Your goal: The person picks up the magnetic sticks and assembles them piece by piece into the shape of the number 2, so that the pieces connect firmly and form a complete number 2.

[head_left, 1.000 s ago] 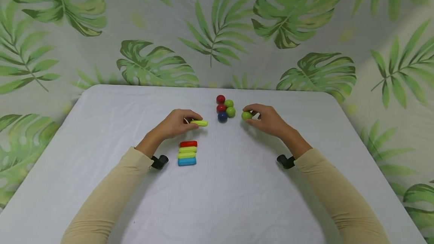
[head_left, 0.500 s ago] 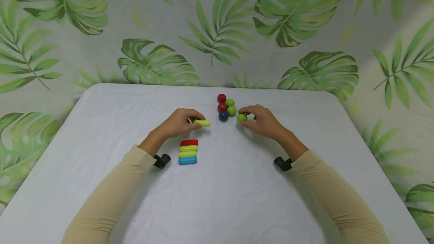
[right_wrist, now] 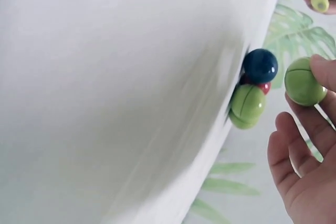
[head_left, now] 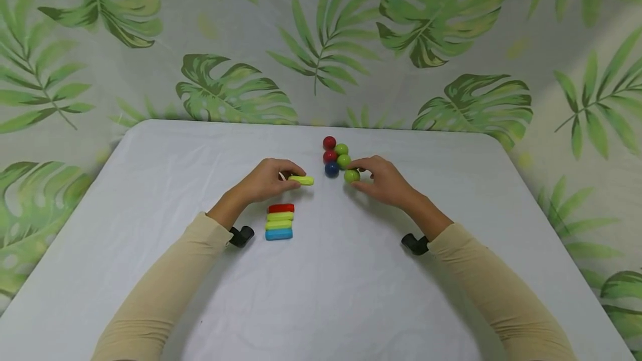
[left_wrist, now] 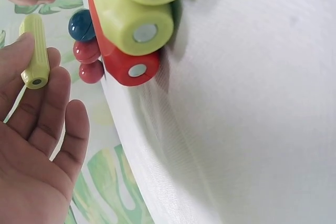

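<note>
My left hand (head_left: 268, 181) pinches a yellow-green bar (left_wrist: 35, 51) between thumb and fingers; a small metal disc shows in the bar's end. My right hand (head_left: 383, 181) holds a green ball (right_wrist: 304, 82) between thumb and fingertips. Just left of that ball lies a cluster of balls: a dark blue ball (head_left: 331, 169), two red balls (head_left: 329, 157) and two green balls (head_left: 344, 161). Nearer me than the left hand, several bars lie side by side in a column: a red bar (head_left: 281, 208), two yellow-green bars (head_left: 278, 225) and a blue bar (head_left: 278, 234).
A white cloth covers the table (head_left: 321, 294). Behind its far edge hangs a leaf-patterned cloth (head_left: 341, 43). Black camera mounts (head_left: 415, 244) sit at both wrists, below beige sleeves (head_left: 496, 288).
My right hand has moved left with the green ball, close to the cluster. The left hand has shifted slightly right, still holding its bar. The lying bars and balls keep their arrangement.
</note>
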`<state>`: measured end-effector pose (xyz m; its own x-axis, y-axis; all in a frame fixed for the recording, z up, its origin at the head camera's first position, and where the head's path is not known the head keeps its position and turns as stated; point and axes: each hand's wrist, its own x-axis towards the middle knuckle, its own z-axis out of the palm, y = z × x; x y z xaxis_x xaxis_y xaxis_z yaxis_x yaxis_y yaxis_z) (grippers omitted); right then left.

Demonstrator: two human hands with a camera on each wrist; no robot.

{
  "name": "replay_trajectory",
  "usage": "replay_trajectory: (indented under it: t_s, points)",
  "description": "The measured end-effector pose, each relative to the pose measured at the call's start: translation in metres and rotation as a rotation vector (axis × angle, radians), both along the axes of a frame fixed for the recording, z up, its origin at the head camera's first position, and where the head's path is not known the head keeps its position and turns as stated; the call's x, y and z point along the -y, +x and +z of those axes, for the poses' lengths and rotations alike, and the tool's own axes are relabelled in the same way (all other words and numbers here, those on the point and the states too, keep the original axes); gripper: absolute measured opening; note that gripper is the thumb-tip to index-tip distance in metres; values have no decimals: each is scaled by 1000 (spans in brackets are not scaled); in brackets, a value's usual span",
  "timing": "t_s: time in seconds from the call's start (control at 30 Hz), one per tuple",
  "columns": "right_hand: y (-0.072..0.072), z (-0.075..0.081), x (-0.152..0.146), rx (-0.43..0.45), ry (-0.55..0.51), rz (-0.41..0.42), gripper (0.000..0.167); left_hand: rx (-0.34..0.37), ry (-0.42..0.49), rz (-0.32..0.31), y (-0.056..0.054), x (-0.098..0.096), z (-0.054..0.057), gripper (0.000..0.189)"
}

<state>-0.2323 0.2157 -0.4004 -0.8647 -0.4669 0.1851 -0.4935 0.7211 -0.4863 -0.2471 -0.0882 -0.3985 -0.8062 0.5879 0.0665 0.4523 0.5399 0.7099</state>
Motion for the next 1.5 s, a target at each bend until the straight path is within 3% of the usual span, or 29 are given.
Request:
replay_trajectory:
  t_s: [0.6, 1.17, 1.5]
  points:
    - [2, 2, 21, 34, 28, -3, 38, -19, 10, 13, -2, 1, -2, 25]
    - [4, 4, 28, 25, 13, 13, 37, -52, 27, -30, -3, 0, -1, 25]
    - [4, 2, 35, 23, -8, 36, 36, -32, 36, -27, -2, -2, -1, 25]
